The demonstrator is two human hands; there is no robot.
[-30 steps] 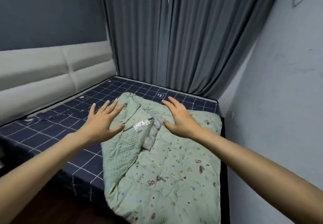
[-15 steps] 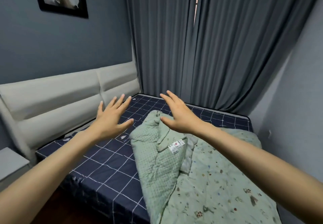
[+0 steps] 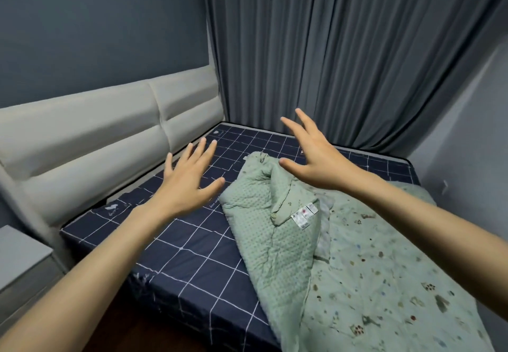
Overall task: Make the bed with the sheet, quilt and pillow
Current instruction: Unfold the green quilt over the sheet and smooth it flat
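Head cam: left hand (image 3: 184, 184) and right hand (image 3: 316, 159) spread wide, holding nothing, above the crumpled quilt (image 3: 357, 263) on the sheet (image 3: 192, 255)

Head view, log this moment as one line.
left hand: open, empty | right hand: open, empty | quilt: bunched | sheet: on

Quilt (image 3: 371, 269) lying on the sheet (image 3: 192, 255) at the bed's right, headboard (image 3: 96, 145) standing left, curtain (image 3: 330, 49) hanging far behind.
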